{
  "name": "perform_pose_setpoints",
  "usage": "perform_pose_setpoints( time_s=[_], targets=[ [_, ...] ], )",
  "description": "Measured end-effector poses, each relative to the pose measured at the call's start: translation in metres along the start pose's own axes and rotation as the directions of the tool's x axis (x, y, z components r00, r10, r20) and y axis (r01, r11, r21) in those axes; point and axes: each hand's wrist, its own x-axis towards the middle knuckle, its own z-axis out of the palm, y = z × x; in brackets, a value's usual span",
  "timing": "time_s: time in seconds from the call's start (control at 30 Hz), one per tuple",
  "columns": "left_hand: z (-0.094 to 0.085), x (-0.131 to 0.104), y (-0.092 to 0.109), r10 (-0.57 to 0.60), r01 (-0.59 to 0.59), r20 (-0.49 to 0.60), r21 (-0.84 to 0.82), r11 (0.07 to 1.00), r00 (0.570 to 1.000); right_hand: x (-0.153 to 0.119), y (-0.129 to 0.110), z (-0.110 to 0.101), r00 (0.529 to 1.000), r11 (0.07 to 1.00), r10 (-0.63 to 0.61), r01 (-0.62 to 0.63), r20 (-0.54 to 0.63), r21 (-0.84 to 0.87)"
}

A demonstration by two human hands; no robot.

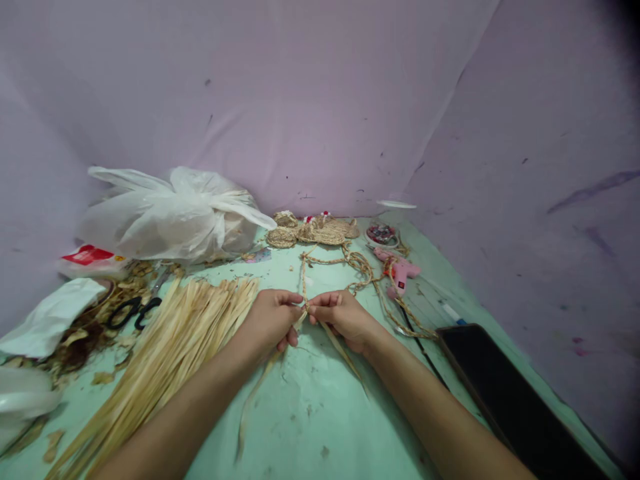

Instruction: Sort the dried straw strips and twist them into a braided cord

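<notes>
My left hand (pixel 277 317) and my right hand (pixel 343 317) meet at the middle of the table, both closed in a pinch on the working end of a braided straw cord (pixel 304 277). Loose flat strands hang below the fingers, one trailing down on the left and another strand (pixel 345 353) slanting down to the right. The finished braid runs away from me and lies in loops (pixel 363 263) further back. Beside my left forearm is a bundle of dry straw strips (pixel 170 347). The exact crossing of the strands is partly hidden by my fingertips.
Black-handled scissors (pixel 133 312) and scraps lie left, before a white plastic bag (pixel 185 217). Woven straw pieces (pixel 320 231) sit at the back. A bowl of beads (pixel 383 235), pink glue gun (pixel 400 270) and black phone (pixel 515 393) are on the right.
</notes>
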Motion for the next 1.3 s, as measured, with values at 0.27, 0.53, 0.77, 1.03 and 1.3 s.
perform_pose_setpoints(
  time_s=[0.27, 0.53, 0.77, 1.03, 1.3],
  targets=[
    [0.003, 0.007, -0.005, -0.049, 0.068, 0.167, -0.115, 0.991, 0.985, 0.009, 0.013, -0.006, 0.981, 0.931, -0.184, 0.193, 0.058, -0.310],
    [0.011, 0.019, -0.023, 0.212, -0.200, -0.057, 0.173, 0.965, 0.976, -0.006, 0.008, 0.002, 0.887, 0.456, -0.450, 0.327, 0.103, -0.827],
    [0.017, 0.020, -0.027, 0.203, -0.197, -0.106, 0.069, 0.978, 0.973, -0.026, -0.008, 0.019, 0.925, 0.201, -0.379, 0.045, -0.036, -0.979],
    [0.015, 0.015, -0.024, 0.046, -0.050, -0.021, -0.264, 0.963, 0.999, -0.046, -0.012, 0.047, 0.968, 0.043, -0.238, 0.087, 0.075, -0.995],
    [0.001, 0.011, -0.012, -0.027, 0.079, 0.165, -0.313, 0.946, 0.986, -0.049, -0.029, 0.025, 0.972, 0.187, -0.209, 0.147, 0.107, -0.971]
  ],
)
